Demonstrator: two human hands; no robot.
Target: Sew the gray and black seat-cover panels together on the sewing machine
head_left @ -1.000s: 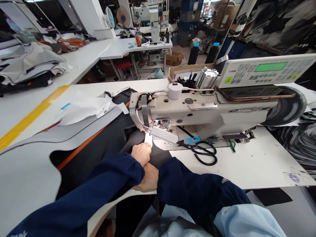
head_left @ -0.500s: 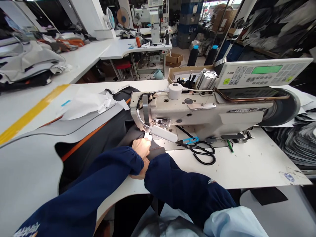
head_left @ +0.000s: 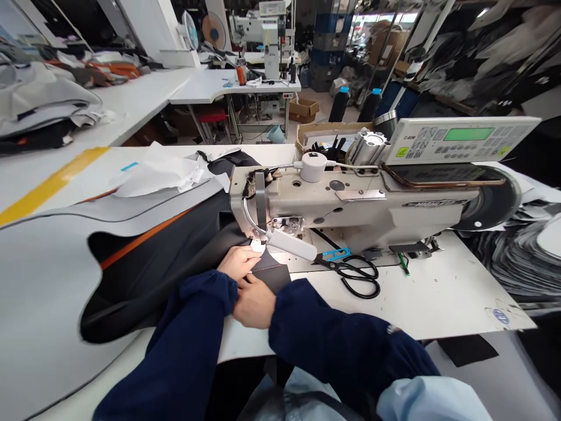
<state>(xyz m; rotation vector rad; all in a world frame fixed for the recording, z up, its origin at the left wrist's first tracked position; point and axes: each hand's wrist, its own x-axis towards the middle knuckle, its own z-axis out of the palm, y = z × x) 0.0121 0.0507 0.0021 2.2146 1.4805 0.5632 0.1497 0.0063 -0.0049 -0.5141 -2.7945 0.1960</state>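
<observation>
At the needle end of the sewing machine [head_left: 372, 204], my left hand [head_left: 239, 262] is closed on the dark fabric [head_left: 195, 251], fingertips beside a small white piece [head_left: 258, 246] under the presser area. Just below it, my right hand [head_left: 255, 302] is curled with its fingers around the near edge of the same fabric. A row of reddish stitches crosses the dark flap to the right of the fingers. An orange strip [head_left: 144, 238] runs along the fabric, which joins a large light grey panel [head_left: 39, 275] on the left. The right fingertips are partly hidden.
Black-handled scissors [head_left: 357, 270] and a blue thread snipper [head_left: 336, 254] lie by the machine bed. A phone [head_left: 445, 175] rests on the machine below the control panel [head_left: 464, 138]. Stacked cut pieces [head_left: 521, 257] stand at right. White crumpled material [head_left: 153, 175] sits behind the fabric.
Both hands have shifted slightly left and toward me. The right hand, earlier mostly hidden behind the left wrist, now shows at the fabric's edge. The dark fabric has bunched up more.
</observation>
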